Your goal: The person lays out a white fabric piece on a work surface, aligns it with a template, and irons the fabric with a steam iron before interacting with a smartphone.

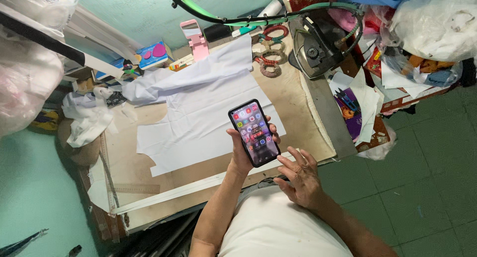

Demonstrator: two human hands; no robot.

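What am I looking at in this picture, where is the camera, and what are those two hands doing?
There is no machine here. The single picture comes from a camera worn on a person's head, looking down at their own arms and a worktable.

The left hand holds up a black smartphone with a lit screen of coloured icons. The right hand is open, fingers spread, just beside the phone's lower edge and holding nothing.

On the padded beige table lies a large piece of flat white fabric, partly crumpled at the far end. Beyond it stand a pink phone stand, a few rings of cord or bangles and a dark metal clothes iron with a green hose. Bags and cloth are heaped around the edges, and the floor is green tile.
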